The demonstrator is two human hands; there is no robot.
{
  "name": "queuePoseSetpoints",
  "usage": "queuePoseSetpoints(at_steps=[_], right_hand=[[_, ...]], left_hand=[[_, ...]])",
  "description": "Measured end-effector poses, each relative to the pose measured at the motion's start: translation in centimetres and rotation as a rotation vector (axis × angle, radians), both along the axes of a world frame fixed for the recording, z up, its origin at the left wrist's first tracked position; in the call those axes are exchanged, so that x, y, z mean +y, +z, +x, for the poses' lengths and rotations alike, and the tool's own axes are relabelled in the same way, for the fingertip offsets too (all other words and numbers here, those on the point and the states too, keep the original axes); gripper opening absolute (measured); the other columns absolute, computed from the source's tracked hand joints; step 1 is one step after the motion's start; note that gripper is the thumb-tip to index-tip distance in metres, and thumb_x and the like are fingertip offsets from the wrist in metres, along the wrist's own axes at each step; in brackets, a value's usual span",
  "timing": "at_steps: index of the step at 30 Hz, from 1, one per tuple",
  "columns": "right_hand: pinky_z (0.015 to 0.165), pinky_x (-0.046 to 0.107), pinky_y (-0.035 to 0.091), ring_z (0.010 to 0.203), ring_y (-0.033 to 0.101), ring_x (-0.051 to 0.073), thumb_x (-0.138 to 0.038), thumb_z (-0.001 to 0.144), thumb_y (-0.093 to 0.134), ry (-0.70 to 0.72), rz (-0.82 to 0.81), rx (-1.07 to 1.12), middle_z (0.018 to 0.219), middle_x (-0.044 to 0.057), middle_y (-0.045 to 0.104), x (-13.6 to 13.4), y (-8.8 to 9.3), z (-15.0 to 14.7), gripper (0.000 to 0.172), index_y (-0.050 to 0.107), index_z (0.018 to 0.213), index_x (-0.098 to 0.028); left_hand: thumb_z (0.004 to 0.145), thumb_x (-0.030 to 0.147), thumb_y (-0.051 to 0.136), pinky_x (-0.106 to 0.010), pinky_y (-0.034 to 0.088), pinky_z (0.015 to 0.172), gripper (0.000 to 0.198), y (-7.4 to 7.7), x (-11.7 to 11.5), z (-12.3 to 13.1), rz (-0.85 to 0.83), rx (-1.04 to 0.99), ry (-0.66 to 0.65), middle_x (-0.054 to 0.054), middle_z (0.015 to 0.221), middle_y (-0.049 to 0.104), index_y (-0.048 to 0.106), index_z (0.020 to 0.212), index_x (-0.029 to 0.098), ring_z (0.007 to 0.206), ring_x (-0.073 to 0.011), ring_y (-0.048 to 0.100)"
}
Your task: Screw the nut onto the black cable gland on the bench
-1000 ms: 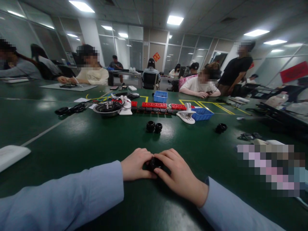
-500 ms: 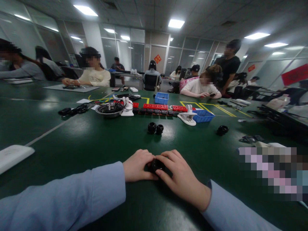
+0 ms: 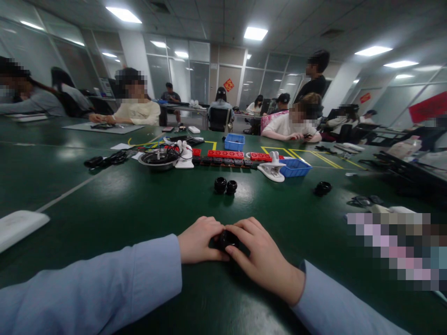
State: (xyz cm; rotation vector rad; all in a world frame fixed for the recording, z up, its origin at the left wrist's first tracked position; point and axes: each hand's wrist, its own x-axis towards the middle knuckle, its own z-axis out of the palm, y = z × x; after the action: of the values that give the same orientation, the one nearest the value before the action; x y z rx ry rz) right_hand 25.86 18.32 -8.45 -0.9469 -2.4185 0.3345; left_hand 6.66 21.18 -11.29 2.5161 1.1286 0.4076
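A black round part [image 3: 228, 238] rests low over the green table, between my two hands. My left hand [image 3: 202, 240] has its fingers curled against the part's left side. From the right, my right hand [image 3: 256, 249] wraps thumb and fingers round the same part. Farther forward stand two similar black ribbed parts, a larger one [image 3: 220, 185] and a smaller one [image 3: 232, 187], side by side. Another black part [image 3: 322, 188] lies off to the right.
Beyond are a metal bowl [image 3: 159, 159] with cables, white clamps [image 3: 273, 168], red strips [image 3: 226, 155] and blue bins [image 3: 295, 168]. A white object [image 3: 21, 228] lies at left, dark cables [image 3: 106, 160] behind it. Several people sit across the table.
My hands and the black part keep their place. In the background, the standing person in black has shifted left and now stands behind the seated person in white.
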Motion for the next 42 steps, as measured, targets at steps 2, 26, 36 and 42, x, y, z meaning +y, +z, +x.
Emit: queuePoseSetpoints(at_steps=[2, 26, 36, 42], right_hand=[[0.08, 0.037, 0.044, 0.089, 0.047, 0.021, -0.019, 0.084, 0.055, 0.017, 0.011, 0.002, 0.098, 0.008, 0.057, -0.1, 0.0, 0.0, 0.026, 0.057, 0.11, -0.015], [0.059, 0.032, 0.031, 0.067, 0.044, 0.018, -0.034, 0.091, 0.044, 0.266, 0.247, -0.182, 0.066, 0.004, 0.057, -1.0, -0.2, 0.1, 0.03, 0.062, 0.074, -0.017], [0.083, 0.039, 0.043, 0.095, 0.052, 0.025, -0.033, 0.093, 0.046, -0.312, 0.065, -0.253, 0.107, 0.014, 0.06, 3.5, -1.2, 2.0, 0.044, 0.048, 0.127, -0.005], [0.088, 0.042, 0.043, 0.101, 0.051, 0.025, -0.031, 0.093, 0.044, -0.181, 0.072, -0.138, 0.113, 0.012, 0.058, 2.6, -1.4, 1.6, 0.036, 0.053, 0.12, -0.009]], left_hand=[[0.07, 0.05, 0.069, -0.03, 0.037, 0.071, 0.038, 0.0, 0.0, 0.0, -0.002, 0.003, 0.004, 0.0, 0.077, 0.056, 0.056, 0.08, 0.016, 0.077, -0.018, 0.051], [0.071, 0.041, 0.071, -0.028, 0.034, 0.071, 0.029, 0.3, 0.0, -0.1, -0.015, 0.022, -0.019, 0.002, 0.077, 0.055, 0.056, 0.081, 0.018, 0.078, -0.0167, 0.05], [0.067, 0.051, 0.072, -0.029, 0.034, 0.072, 0.041, 0.5, 0.1, -0.1, -0.039, 0.015, -0.029, 0.0, 0.078, 0.057, 0.06, 0.087, 0.018, 0.079, -0.0183, 0.051], [0.068, 0.052, 0.071, -0.029, 0.034, 0.073, 0.04, 0.6, 0.0, -0.1, -0.034, 0.013, -0.024, 0.0, 0.079, 0.057, 0.058, 0.084, 0.018, 0.079, -0.0183, 0.051]])
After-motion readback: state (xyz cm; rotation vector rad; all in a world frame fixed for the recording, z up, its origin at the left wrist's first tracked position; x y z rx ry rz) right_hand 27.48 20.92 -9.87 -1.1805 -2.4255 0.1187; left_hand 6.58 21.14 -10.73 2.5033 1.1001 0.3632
